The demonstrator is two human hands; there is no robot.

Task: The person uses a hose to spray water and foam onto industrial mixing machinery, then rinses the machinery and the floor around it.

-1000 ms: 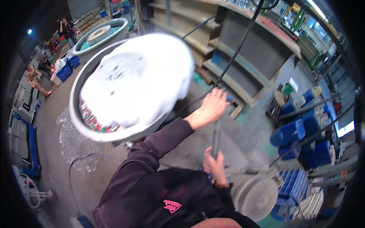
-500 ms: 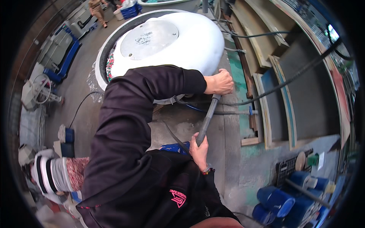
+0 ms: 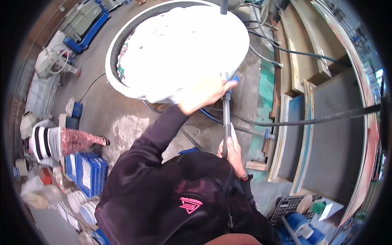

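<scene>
My right hand (image 3: 232, 151) is closed around the lower part of a grey pipe (image 3: 227, 120), which stands roughly upright in front of my chest. A blue valve fitting with a lever handle (image 3: 234, 79) sits at the pipe's upper end. The fingers of my left hand (image 3: 206, 92) are at that handle and look closed on it; glare blurs them. Just beyond lies a big bright white mass (image 3: 183, 45) in a round tub (image 3: 109, 69). Red and green bits (image 3: 121, 65) show along the tub's left inside edge. Overexposure hides detail on the white surface.
Black hoses (image 3: 302, 121) cross on the right, before wooden-framed panels (image 3: 335, 134). At left, a person in a striped top (image 3: 49, 143) bends near a blue crate (image 3: 97, 173) and white buckets (image 3: 77, 200). Blue containers (image 3: 296, 222) stand at lower right.
My left hand has moved left and slightly down, from the pipe's top to the blue handle. The pipe stands more upright. The view has shifted, showing more crates at left.
</scene>
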